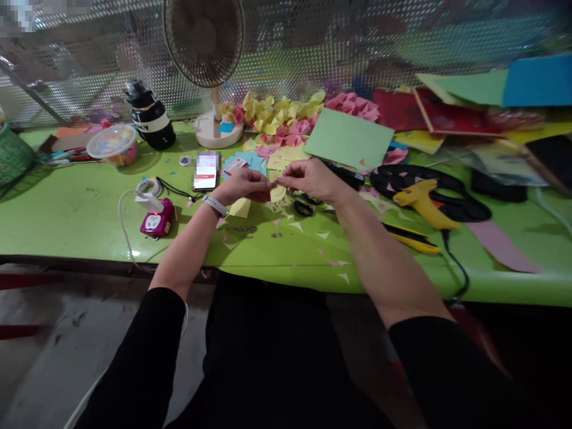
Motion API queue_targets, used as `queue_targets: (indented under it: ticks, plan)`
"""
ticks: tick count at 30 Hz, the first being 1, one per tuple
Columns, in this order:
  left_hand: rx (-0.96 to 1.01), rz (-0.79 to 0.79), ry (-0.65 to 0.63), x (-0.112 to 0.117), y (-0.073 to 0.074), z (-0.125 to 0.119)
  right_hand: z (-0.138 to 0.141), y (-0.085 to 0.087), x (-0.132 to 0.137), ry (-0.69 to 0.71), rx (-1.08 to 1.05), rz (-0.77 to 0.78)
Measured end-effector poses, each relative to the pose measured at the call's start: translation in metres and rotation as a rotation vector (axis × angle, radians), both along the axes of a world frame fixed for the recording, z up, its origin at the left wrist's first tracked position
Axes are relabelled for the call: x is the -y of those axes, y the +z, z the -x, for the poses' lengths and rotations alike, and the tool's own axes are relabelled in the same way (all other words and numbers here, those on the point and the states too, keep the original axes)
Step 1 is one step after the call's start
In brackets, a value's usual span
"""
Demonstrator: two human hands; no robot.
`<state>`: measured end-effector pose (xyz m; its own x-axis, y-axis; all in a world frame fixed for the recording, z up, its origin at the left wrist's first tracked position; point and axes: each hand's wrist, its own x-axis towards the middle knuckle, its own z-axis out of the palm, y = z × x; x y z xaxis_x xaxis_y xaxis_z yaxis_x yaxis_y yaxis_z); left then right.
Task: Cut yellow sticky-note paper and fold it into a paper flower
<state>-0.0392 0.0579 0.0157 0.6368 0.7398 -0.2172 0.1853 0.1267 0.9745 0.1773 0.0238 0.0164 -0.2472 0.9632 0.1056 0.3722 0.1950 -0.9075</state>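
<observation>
My left hand (244, 185) and my right hand (309, 177) meet over the middle of the green table, fingertips pinched close together. Whatever they pinch is too small to make out. Just behind and below the fingers lie pale yellow paper pieces (277, 193). Black-handled scissors (304, 206) rest beside my right hand, partly covered by it. A small red-and-white box (236, 167) sits on blue paper squares (256, 162) behind my left hand. A yellow paper piece (240, 208) lies below that hand, near several small dark bits (241, 229).
Folded yellow paper pieces (281, 112) are heaped behind, beside a fan (217, 132) and green card (348, 138). On the right lies a yellow glue gun (420, 199) with its cord. A phone (206, 171), purple power socket (157, 219) and black bottle (154, 122) stand left.
</observation>
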Motion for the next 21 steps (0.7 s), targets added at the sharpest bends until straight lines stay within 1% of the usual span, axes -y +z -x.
queue_targets:
  ticks: [4, 7, 9, 13, 15, 18, 21]
  plan:
    - [0.028, -0.044, -0.023, -0.003, -0.005, -0.001, 0.002, -0.003, -0.002, -0.013, 0.011, -0.011]
    - [0.065, -0.093, 0.005, -0.004, -0.008, -0.003, 0.003, -0.005, -0.004, -0.050, -0.021, -0.025]
    - [0.096, -0.131, 0.062, -0.004, -0.008, -0.004, 0.004, -0.004, -0.004, -0.088, -0.083, 0.011]
    - [0.168, -0.216, 0.231, -0.002, -0.009, -0.009, 0.011, -0.001, -0.001, -0.140, -0.224, 0.166]
    - [0.199, -0.253, 0.286, 0.000, -0.010, -0.014, 0.017, 0.000, 0.001, -0.160, -0.296, 0.212]
    - [0.229, -0.291, 0.334, 0.004, -0.014, -0.021, 0.024, 0.000, 0.003, -0.200, -0.363, 0.194]
    - [0.217, -0.267, 0.323, 0.005, -0.014, -0.021, 0.022, -0.001, 0.002, -0.197, -0.320, 0.141]
